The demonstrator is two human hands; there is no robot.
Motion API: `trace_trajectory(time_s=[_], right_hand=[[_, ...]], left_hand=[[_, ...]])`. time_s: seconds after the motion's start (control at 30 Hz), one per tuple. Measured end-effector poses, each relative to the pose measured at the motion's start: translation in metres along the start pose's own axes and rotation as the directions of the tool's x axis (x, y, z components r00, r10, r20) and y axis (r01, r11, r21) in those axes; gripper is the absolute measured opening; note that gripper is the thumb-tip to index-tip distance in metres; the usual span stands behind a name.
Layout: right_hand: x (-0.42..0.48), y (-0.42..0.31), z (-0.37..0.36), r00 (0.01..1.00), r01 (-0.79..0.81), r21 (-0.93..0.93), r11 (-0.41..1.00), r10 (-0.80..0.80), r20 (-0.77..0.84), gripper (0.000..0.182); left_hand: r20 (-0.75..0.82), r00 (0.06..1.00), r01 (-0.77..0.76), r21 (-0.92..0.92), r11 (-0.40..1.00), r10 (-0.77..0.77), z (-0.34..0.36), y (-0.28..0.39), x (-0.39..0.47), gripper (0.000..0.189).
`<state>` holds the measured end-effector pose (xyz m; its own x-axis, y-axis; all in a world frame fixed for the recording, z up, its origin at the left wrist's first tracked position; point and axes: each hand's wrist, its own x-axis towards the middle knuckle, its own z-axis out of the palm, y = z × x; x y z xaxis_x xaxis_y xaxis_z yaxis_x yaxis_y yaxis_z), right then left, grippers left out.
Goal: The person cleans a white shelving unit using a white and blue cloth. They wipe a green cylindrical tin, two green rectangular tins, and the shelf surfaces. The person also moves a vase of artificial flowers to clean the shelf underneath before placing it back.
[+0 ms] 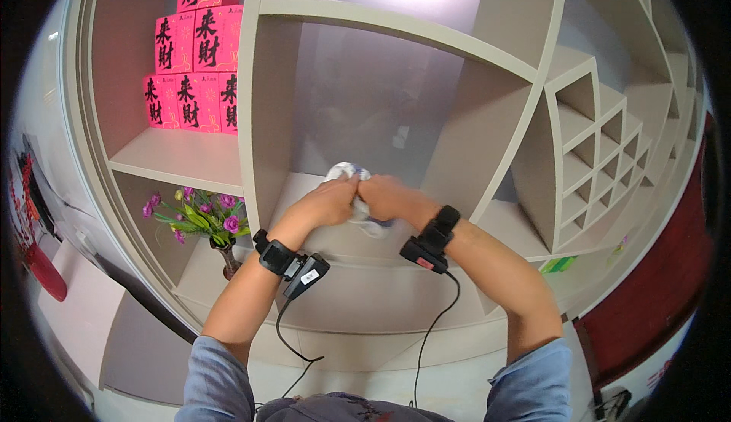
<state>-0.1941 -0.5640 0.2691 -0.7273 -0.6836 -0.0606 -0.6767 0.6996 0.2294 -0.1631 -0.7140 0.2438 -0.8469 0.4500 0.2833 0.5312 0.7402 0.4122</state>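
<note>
A white cloth (345, 169) with blue-purple marks is bunched up between my two hands, and some of it hangs down below them. My left hand (330, 200) grips it from the left, fingers curled inward. From the other side my right hand (393, 196), slightly blurred, closes on the same cloth, its knuckles against the left fingers. Both hands are just above the lower board (331, 245) of a beige shelf compartment. Behind them stands the grey back panel (365, 102) of that compartment.
Upright dividers (251, 108) flank the compartment. Pink boxes (214, 39) bearing writing are stacked in the left bay. Below them, purple flowers (211, 213) stand in a dark vase (228, 259). A stepped lattice rack (594, 159) is at right. Cables (438, 313) hang from both wrist devices.
</note>
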Motion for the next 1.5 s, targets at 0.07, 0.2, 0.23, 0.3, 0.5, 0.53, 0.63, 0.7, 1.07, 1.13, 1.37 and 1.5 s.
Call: trace_trajectory(time_s=[0.07,0.2,0.23,0.3,0.5,0.53,0.63,0.7,1.07,1.13,1.37,1.5], right_hand=[[-0.020,0.003,-0.014,0.976,-0.160,-0.239,0.958,0.119,-0.180,0.022],[-0.066,-0.007,-0.084,0.849,-0.464,-0.654,0.597,0.090,-0.521,0.022],[-0.074,-0.007,-0.100,0.825,-0.505,-0.672,0.541,0.073,-0.561,0.022],[-0.096,-0.006,-0.125,0.840,-0.531,-0.672,0.516,0.215,-0.498,0.023],[-0.105,-0.001,-0.064,0.907,-0.417,-0.786,0.457,0.273,-0.322,0.027],[-0.104,-0.003,-0.055,0.927,-0.356,-0.729,0.584,0.318,-0.198,0.026],[-0.104,-0.010,-0.021,0.975,-0.210,-0.533,0.819,0.212,-0.059,0.017],[-0.104,-0.011,-0.018,0.985,-0.155,-0.325,0.933,0.170,0.017,0.016],[-0.103,-0.055,-0.062,0.886,-0.305,-0.098,0.947,0.244,-0.395,0.061],[-0.106,-0.060,-0.077,0.827,-0.278,-0.025,0.960,0.226,-0.516,0.059],[-0.136,-0.083,-0.149,0.608,-0.073,0.222,0.972,0.220,-0.763,0.048],[-0.140,-0.075,-0.187,0.273,0.046,0.023,0.999,0.010,-0.962,0.042]], left_hand=[[-0.105,0.982,-0.162,-0.068,0.984,0.154,0.009,0.004,0.017,0.058],[-0.503,0.761,-0.489,-0.030,0.872,0.410,0.002,0.050,0.054,0.057],[-0.544,0.723,-0.517,-0.018,0.856,0.425,-0.005,0.066,0.057,0.055],[-0.644,0.679,-0.570,-0.158,0.807,0.353,-0.003,0.097,0.070,0.046],[-0.368,0.837,-0.452,-0.048,0.891,0.405,0.051,0.100,0.068,0.020],[-0.249,0.915,-0.348,-0.089,0.933,0.318,0.055,0.095,0.055,0.017],[0.008,0.960,-0.280,0.062,0.958,0.280,0.081,0.056,0.035,0.019],[0.074,0.966,-0.257,0.173,0.951,0.248,0.067,0.057,0.016,0.019],[-0.573,0.755,-0.218,0.241,0.946,0.320,-0.057,0.088,-0.060,0.041],[-0.609,0.687,-0.315,0.242,0.918,0.396,-0.074,0.104,-0.067,0.045],[-0.674,0.345,-0.411,0.518,0.750,0.654,-0.116,0.129,-0.072,0.051],[-0.599,0.253,-0.294,0.700,0.651,0.759,-0.147,0.139,-0.059,0.049]])
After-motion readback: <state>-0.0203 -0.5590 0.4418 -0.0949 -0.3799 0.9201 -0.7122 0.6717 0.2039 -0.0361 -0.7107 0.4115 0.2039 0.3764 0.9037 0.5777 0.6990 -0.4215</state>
